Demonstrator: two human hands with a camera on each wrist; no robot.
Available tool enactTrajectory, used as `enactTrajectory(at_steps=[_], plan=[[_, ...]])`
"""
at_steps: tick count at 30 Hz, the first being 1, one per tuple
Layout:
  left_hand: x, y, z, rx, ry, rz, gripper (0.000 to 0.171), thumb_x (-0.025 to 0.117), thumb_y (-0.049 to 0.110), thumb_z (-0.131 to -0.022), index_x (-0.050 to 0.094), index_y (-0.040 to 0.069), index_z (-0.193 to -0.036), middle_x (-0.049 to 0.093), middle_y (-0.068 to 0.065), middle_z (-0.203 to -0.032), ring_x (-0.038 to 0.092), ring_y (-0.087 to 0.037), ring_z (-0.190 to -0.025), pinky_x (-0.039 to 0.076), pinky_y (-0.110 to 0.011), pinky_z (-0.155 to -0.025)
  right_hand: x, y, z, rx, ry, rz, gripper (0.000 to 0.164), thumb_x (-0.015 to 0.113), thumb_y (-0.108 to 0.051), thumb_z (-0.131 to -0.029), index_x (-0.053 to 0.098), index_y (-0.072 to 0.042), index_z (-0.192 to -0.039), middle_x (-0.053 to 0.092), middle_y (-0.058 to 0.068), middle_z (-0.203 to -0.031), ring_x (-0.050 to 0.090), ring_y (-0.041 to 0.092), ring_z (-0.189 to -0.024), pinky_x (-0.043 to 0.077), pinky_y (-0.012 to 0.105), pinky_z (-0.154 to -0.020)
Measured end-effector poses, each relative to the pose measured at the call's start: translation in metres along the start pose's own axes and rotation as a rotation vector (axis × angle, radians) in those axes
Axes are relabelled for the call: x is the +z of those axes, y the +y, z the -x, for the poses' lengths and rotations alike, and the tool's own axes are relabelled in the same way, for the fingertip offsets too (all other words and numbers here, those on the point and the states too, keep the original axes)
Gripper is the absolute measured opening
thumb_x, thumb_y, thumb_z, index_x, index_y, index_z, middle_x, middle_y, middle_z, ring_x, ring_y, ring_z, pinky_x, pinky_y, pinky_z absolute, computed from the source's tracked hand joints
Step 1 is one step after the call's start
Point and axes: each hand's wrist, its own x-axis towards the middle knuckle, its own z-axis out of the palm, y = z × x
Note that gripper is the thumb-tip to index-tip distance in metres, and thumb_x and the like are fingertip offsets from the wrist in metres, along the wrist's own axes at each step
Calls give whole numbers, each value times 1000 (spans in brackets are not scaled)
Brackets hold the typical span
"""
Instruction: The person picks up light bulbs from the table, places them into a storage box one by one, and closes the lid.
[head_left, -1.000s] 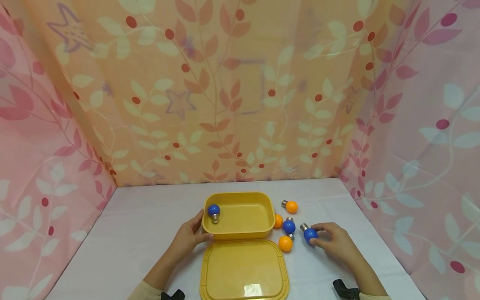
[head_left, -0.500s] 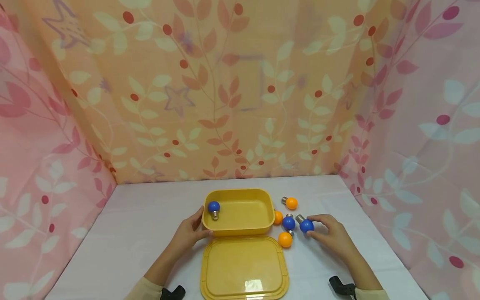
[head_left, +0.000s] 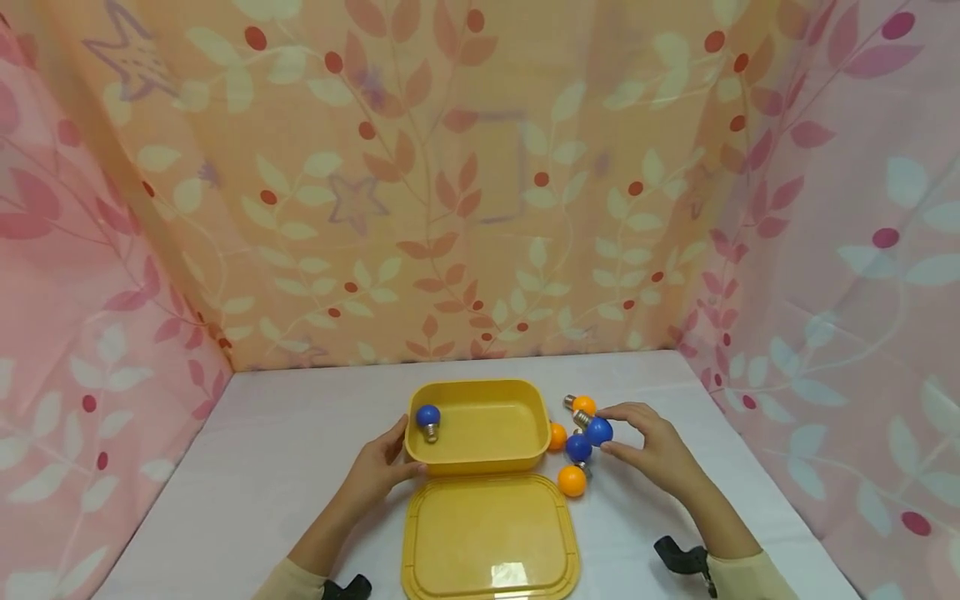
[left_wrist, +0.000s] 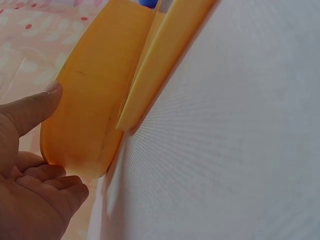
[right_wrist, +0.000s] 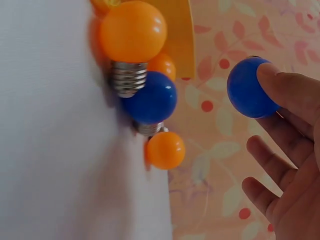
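In the head view my right hand (head_left: 654,454) pinches a blue light bulb (head_left: 599,432) between thumb and fingers, its metal screw base pointing up and left. The right wrist view shows this bulb off the cloth, with the other fingers loosely spread. My left hand (head_left: 378,467) holds the left end of a yellow plastic box (head_left: 480,468), thumb at the front corner and fingers along the side. Inside the box, at its left, lies another blue bulb (head_left: 428,417). The yellow lid (head_left: 487,533) lies flat in front of the box.
Right of the box lie a blue bulb (head_left: 578,447) and three orange bulbs, one at the back (head_left: 584,404), one against the box (head_left: 557,437) and one in front (head_left: 572,481). White cloth (head_left: 285,467) covers the table. Patterned curtains (head_left: 480,275) stand behind and at both sides.
My right hand has lifted the blue bulb and carried it left and away from me, over the loose bulbs. The left hand has stayed on the box.
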Motion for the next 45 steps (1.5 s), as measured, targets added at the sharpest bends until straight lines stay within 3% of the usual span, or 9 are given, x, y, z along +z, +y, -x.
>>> enactTrajectory(at_steps=[6, 11, 15, 19, 25, 31, 39, 45], plan=[[0, 2, 0, 12, -6, 10, 104, 87, 34, -82, 26, 11, -163, 28, -8, -167, 30, -26, -153, 32, -43, -121, -11, -19, -32, -111, -54, 60, 47, 87, -24, -84, 70, -26, -128, 68, -6, -127, 59, 23, -125, 52, 55, -106], [2, 2, 0, -8, -2, 13, 104, 88, 35, -81, 27, 11, -162, 29, -9, -167, 32, -29, -152, 33, -44, -120, -21, -39, -61, -185, -105, 82, 48, 87, -20, -84, 70, -22, -128, 70, -4, -127, 56, 28, -130, 46, 59, -110], [1, 0, 0, -10, 1, 1, 106, 88, 38, -80, 27, 11, -162, 29, -8, -167, 32, -29, -152, 33, -44, -120, -23, -53, -85, -193, -165, 95, 47, 85, -21, -85, 69, -21, -130, 68, -2, -132, 51, 31, -137, 37, 63, -117], [-2, -1, 0, 1, 11, -16, 106, 88, 40, -80, 27, 11, -163, 30, -9, -167, 33, -31, -151, 33, -44, -119, -19, -62, -109, -190, -240, 113, 46, 83, -28, -88, 69, -24, -131, 66, -4, -137, 52, 27, -137, 38, 61, -117], [-3, -1, 0, -18, 23, -11, 105, 88, 38, -80, 28, 11, -162, 30, -9, -166, 34, -30, -151, 33, -44, -120, -6, -74, -141, -268, -336, 93, 43, 80, -30, -91, 68, -35, -131, 66, -12, -133, 56, 18, -129, 47, 52, -112], [-1, -2, 0, -28, 6, 6, 107, 89, 38, -79, 28, 11, -162, 29, -9, -167, 32, -30, -152, 32, -42, -120, 11, -85, -164, -325, -457, 26, 49, 79, -24, -92, 65, -44, -134, 64, -22, -135, 54, 16, -130, 46, 51, -112], [-2, -2, -2, -28, 9, -5, 107, 88, 40, -79, 27, 12, -163, 29, -6, -167, 33, -29, -151, 33, -42, -120, 41, -93, -188, -240, -556, 74, 40, 80, -18, -91, 72, -29, -128, 65, -13, -135, 54, 19, -136, 43, 49, -117], [-1, 0, -1, -48, 4, 5, 109, 89, 42, -77, 27, 13, -163, 28, -5, -167, 32, -27, -152, 32, -42, -120, 69, -92, -199, -209, -617, 117, 37, 80, -21, -90, 74, -24, -126, 67, -8, -133, 52, 21, -135, 40, 47, -118]])
